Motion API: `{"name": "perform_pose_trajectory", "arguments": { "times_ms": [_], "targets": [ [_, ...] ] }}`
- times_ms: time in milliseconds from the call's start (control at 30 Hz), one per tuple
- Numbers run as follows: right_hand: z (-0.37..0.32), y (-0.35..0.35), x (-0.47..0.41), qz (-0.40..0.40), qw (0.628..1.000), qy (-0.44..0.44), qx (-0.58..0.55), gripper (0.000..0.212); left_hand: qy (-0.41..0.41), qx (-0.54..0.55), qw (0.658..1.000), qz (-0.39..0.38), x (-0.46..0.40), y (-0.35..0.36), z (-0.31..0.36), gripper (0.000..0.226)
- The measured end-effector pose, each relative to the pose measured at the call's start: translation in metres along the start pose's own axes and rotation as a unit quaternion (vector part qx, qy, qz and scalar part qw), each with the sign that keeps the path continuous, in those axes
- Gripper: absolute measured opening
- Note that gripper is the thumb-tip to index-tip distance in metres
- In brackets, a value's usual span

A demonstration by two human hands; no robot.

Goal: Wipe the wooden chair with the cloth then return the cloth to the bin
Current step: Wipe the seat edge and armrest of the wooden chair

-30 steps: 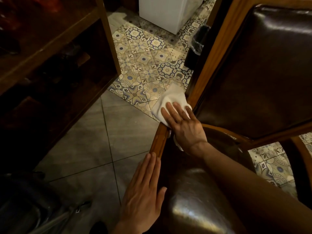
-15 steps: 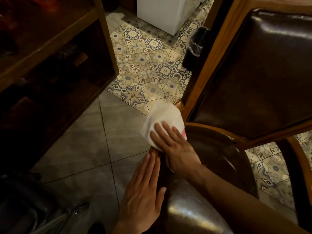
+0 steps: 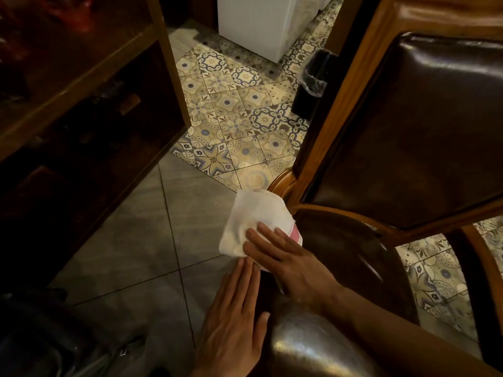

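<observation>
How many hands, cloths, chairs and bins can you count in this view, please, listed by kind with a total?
Hands: 2, the left hand and the right hand
Cloths: 1, the white cloth
Chairs: 1, the wooden chair
Bins: 1, the black bin
Total: 5

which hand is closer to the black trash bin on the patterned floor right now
Right. The right hand presses the white cloth on the chair's wooden rim, nearer the bin. The left hand lies flat further back along the seat edge.

Dark wooden shelving unit point(image 3: 89, 85), patterned floor tiles point(image 3: 234, 118), grey floor tiles point(image 3: 141, 240), white cabinet point(image 3: 258, 20)
</observation>
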State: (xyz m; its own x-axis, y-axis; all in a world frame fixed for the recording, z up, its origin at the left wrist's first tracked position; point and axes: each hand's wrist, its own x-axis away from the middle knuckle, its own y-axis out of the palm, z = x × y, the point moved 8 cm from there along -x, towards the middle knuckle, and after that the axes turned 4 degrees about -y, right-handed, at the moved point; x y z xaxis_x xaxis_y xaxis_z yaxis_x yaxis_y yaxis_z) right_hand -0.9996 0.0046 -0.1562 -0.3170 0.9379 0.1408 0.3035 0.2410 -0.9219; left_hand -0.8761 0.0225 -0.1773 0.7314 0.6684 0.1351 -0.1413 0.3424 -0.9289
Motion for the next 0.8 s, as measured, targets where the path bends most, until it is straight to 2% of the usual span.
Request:
{"name": "perform_pose_trajectory", "arguments": {
  "times_ms": [67, 200, 533, 667, 800],
  "targets": [
    [0.001, -0.001, 0.001, -0.005, 1.000, -0.002, -0.005, 0.092, 0.000, 0.001, 1.000, 0.005, 0.000, -0.002, 0.000, 0.075],
    [0.002, -0.002, 0.004, -0.022, 1.000, -0.006, -0.011, 0.081, 0.004, -0.004, 1.000, 0.006, -0.001, -0.001, -0.001, 0.075],
    [-0.002, -0.009, 0.013, -0.052, 0.997, 0.017, 0.052, 0.075, 0.009, -0.005, 1.000, -0.007, -0.002, 0.003, 0.000, 0.080],
    [0.012, -0.019, 0.030, -0.061, 0.991, 0.090, 0.075, 0.070, 0.006, -0.012, 1.000, -0.020, -0.002, 0.000, -0.001, 0.081],
    [0.040, -0.046, 0.070, -0.009, 0.978, 0.204, 0.042, 0.071, 0.008, -0.034, 0.999, -0.029, -0.001, -0.005, 0.003, 0.080]
  ]
}}
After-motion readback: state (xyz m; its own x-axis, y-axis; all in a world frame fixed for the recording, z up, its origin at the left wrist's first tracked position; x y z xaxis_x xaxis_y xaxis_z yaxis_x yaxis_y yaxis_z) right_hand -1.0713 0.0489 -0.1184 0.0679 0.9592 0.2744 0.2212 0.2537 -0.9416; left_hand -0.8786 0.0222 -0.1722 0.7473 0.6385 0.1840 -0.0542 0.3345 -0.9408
